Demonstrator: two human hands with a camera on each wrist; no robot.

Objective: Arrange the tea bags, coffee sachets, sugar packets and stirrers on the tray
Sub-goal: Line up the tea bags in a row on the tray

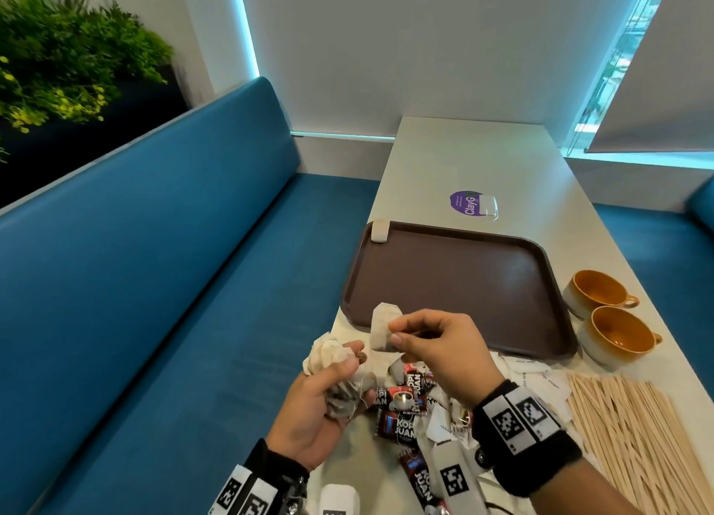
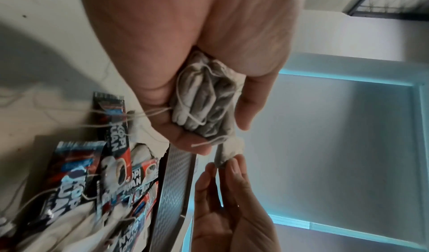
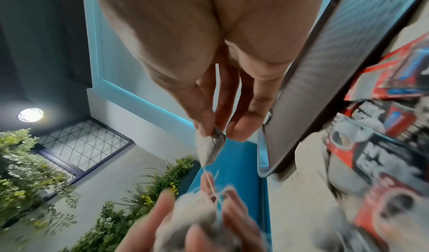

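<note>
The right hand [image 1: 440, 350] pinches one tea bag [image 1: 382, 327] between thumb and fingertips, just above the near rim of the brown tray [image 1: 456, 282]. Beside it, nearer than the tray, the left hand [image 1: 320, 410] curls round a bunch of tea bags [image 2: 204, 98], their strings dangling over the coffee sachets [image 1: 402, 402] lying on the table [image 1: 463, 159]
</note>
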